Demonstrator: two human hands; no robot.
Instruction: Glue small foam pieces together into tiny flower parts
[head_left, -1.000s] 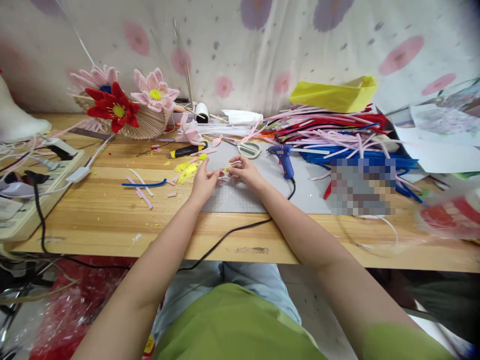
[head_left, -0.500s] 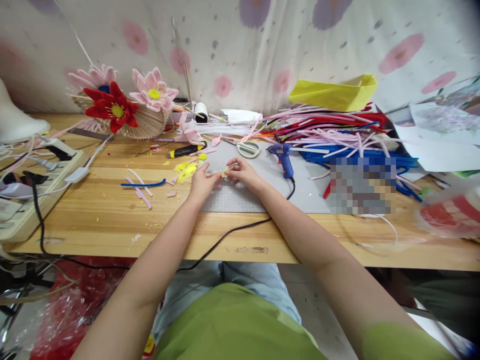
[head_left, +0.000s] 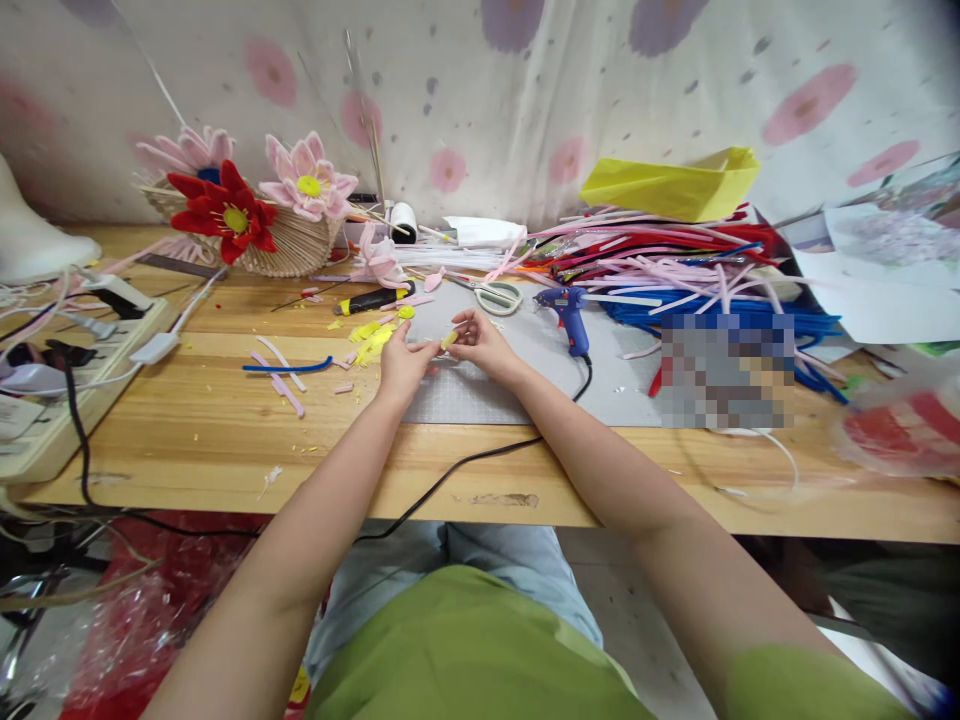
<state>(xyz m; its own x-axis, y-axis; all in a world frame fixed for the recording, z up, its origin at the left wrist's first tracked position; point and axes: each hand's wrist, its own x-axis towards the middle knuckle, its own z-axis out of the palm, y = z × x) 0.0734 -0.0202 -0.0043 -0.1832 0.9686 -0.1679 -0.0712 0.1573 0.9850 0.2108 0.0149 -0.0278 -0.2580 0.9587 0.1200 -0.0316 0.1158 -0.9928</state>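
Note:
Between my fingertips is a small yellow piece (head_left: 450,339), too small to make out fully. My right hand (head_left: 486,352) pinches it from the right. My left hand (head_left: 405,362) meets it from the left, thumb and fingers closed together at its edge. Both hands hover over the grey cutting mat (head_left: 495,400). Yellow scraps (head_left: 373,345) and a yellow disc (head_left: 406,312) lie just beyond my left hand. Behind my right hand rest scissors (head_left: 498,297) with pale handles. A blue glue gun (head_left: 568,318) lies to the right on the mat.
A black-and-yellow utility knife (head_left: 377,298) lies behind the scraps. Pink and red fuzzy flowers (head_left: 234,218) stand at the back left. Bundled pipe cleaners (head_left: 675,265) fill the back right. A black cord (head_left: 465,462) crosses the front; a power strip (head_left: 142,345) sits left.
My fingers have shifted slightly around the yellow piece, and more of it shows now. The view has moved a little; the things on the table lie as before.

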